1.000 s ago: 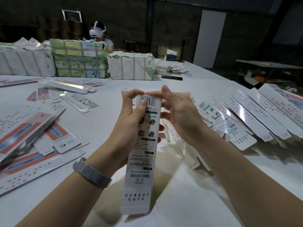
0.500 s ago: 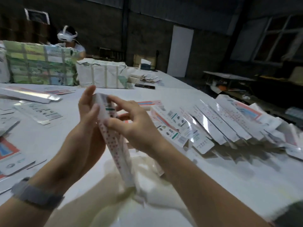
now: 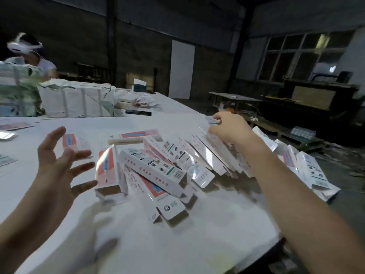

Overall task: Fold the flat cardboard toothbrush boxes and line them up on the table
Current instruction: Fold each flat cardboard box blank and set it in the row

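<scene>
A slanted row of folded white toothbrush boxes [image 3: 158,165] with red and green print leans across the white table [image 3: 197,234]. My right hand [image 3: 229,127] reaches over the far end of the row and pinches the top of a folded box [image 3: 212,120] that stands among the others. My left hand [image 3: 59,165] hovers above the table to the left of the row, fingers spread, holding nothing. A red-faced box [image 3: 107,169] stands closest to that hand.
Flat unfolded boxes [image 3: 11,125] lie at the far left. Strapped white and green bundles [image 3: 77,100] stand at the back, with a dark phone [image 3: 138,112] beside them. A person with a white headset [image 3: 25,46] sits behind. The table edge [image 3: 276,236] drops off at right.
Both hands held one box in front of me. Now the right hand has carried it to the far end of the row, the left hand has let go and spread open, and my view turned right.
</scene>
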A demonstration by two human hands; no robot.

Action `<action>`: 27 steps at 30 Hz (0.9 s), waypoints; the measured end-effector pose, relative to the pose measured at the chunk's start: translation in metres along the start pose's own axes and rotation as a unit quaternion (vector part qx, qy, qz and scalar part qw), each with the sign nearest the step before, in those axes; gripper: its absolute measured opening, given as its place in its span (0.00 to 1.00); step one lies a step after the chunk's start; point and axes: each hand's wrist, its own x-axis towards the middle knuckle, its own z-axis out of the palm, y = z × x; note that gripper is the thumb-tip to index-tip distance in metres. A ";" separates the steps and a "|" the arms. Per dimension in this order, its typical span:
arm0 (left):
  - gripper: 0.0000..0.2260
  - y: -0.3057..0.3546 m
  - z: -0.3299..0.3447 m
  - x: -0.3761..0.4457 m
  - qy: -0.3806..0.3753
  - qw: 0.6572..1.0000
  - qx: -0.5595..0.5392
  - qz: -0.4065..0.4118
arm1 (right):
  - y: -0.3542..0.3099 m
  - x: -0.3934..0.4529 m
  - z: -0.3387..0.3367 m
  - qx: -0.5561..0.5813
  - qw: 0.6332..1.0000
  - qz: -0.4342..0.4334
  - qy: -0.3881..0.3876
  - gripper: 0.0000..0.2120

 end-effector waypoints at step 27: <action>0.11 0.008 -0.032 0.002 0.005 0.799 0.601 -0.031 | -0.146 -0.100 0.095 0.419 0.835 -0.249 -0.256 0.04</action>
